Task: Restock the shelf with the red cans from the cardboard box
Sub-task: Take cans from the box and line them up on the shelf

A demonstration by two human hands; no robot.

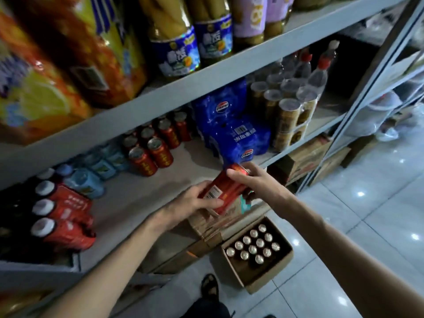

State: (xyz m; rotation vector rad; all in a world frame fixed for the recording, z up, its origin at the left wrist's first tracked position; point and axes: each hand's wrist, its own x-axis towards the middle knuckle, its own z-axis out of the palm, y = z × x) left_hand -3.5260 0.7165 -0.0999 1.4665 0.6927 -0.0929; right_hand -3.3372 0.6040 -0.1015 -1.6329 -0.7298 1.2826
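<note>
Clasping with the left grip [195,201], near the shelf [202,157] front, the lower end of a tilted red can [226,188]; pinching its top with the right grip [253,181], above the cardboard box [270,281] on the floor. Probably full: weighty, stiff, slick. Better held round the body.

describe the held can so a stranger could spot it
At the grey shelf, find the middle board's front edge below the blue pack. The can is there, gripped by the left hand and right hand. Unlike the upright red cans behind, it is tilted, barcode showing.
</note>
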